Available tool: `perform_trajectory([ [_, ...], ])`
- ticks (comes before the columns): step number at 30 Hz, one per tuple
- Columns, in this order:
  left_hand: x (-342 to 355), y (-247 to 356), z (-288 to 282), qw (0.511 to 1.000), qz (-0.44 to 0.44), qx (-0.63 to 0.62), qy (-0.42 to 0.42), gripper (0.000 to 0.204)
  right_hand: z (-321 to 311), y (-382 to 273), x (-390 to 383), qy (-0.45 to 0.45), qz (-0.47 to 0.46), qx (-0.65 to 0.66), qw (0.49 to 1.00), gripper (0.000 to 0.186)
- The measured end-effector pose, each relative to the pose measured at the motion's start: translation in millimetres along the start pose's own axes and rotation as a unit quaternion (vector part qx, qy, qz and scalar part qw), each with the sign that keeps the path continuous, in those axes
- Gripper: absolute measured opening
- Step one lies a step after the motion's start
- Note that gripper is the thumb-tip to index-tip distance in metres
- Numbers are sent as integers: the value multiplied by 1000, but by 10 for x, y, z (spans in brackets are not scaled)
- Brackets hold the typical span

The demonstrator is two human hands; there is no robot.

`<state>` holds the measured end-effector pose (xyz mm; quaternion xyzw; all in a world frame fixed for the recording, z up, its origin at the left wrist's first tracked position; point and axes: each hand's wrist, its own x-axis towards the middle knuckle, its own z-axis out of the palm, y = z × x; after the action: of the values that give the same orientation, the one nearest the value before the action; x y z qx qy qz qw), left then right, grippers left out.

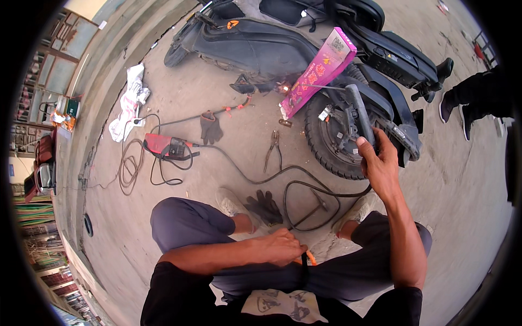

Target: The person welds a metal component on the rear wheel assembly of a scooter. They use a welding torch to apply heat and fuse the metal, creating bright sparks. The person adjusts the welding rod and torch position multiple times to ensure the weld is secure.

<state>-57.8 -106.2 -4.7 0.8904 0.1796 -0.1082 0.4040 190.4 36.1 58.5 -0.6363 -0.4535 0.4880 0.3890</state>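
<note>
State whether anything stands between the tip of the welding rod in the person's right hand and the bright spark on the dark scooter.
Nothing visible does. The right hand grips the black electrode holder, and its thin welding rod runs left to the bright spark. The pink cardboard box leans on the dark scooter beside the rod.

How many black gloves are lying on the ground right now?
2. One glove lies near the red welding machine, by the orange clamp cable. The other glove lies between the person's feet, beside the left shoe. More may be hidden behind the scooter.
</note>
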Motion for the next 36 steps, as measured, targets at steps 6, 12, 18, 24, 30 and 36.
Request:
perform_trajectory([
  [6, -12, 25, 10, 999, 20, 22, 34, 17, -61, 18, -143, -19, 11, -27, 999, 36],
  [12, -19, 63, 18, 998, 26, 14, 48, 25, -15, -1, -291, -58, 41, -21, 997, 28],
  [18, -164, 267, -29, 990, 76, 80, 88, 20, 14, 98, -536, -164, 92, 29, 982, 29],
  [24, -420, 499, -252, 983, 97, 77, 139, 20, 165, 216, -718, -252, 97, -35, 962, 28],
  [30, -952, 589, -668, 970, 70, 131, 194, 22, 581, 270, -746, -324, 207, -66, 921, 35],
  [36, -1684, 293, -1022, 947, 15, 66, 314, 21, 774, 333, -797, -330, 197, -173, 907, 35],
])
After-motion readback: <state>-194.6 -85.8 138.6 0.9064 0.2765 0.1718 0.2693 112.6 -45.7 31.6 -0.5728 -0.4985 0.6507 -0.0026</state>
